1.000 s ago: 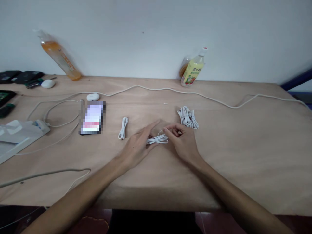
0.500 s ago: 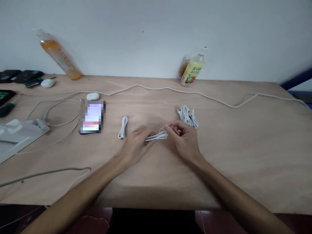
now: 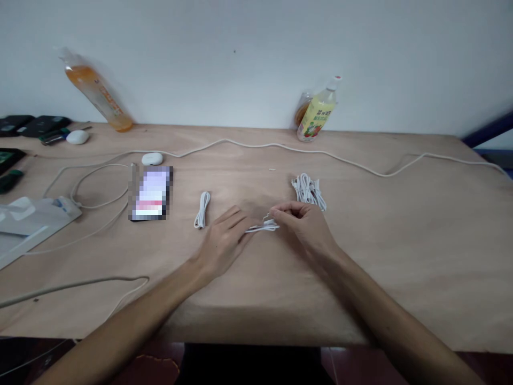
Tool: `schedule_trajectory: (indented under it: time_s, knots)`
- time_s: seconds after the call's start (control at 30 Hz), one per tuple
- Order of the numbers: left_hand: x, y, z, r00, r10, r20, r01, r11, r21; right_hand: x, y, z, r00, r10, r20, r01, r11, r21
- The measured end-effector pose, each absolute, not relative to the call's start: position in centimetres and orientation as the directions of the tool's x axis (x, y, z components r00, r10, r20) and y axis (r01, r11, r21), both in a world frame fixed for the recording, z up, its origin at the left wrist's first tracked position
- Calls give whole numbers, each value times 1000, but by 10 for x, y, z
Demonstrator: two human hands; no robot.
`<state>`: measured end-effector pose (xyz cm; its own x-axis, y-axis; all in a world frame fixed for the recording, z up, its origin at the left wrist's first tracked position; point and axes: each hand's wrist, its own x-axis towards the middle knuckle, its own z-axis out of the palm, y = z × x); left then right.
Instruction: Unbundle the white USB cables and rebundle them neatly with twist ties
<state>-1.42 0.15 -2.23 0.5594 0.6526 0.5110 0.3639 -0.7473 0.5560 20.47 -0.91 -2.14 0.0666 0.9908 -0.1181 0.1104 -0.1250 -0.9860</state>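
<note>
My left hand is closed on one end of a folded white cable, low over the table in front of me. Between thumb and forefinger, my right hand pinches a thin, bent white twist tie at the cable's other end. Whether the tie goes round the cable is too small to tell. Left of my left hand lies a coiled white cable. Just behind my right hand sits a pile of several coiled white cables.
A phone and white earbud case lie to the left, near a plastic bag. One long white cord crosses the table. Against the wall lean an orange drink bottle and a yellow drink bottle.
My right hand has turned slightly and its fingers have drawn closer together around the tie. My left hand covers a little more of the cable, which has shifted slightly right.
</note>
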Motion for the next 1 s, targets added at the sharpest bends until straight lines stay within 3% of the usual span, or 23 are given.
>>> schedule_trajectory:
  time_s: [0.23, 0.43, 0.67, 1.0]
  knots:
    - [-15, 2, -21, 551, 615, 564, 348, -783, 515, 200, -9, -20, 176, 975, -135, 60, -147, -987]
    - [-13, 4, -24, 485, 724, 490, 384, -680, 625, 198, -9, -20, 138, 987, -83, 89, -96, -991]
    - [-10, 3, -23, 449, 792, 414, 416, -596, 687, 200, -9, -19, 47, 980, -192, 10, -193, -981]
    - [-11, 4, -26, 463, 774, 433, 463, -627, 627, 198, -11, -17, 55, 964, -258, 6, -259, -966]
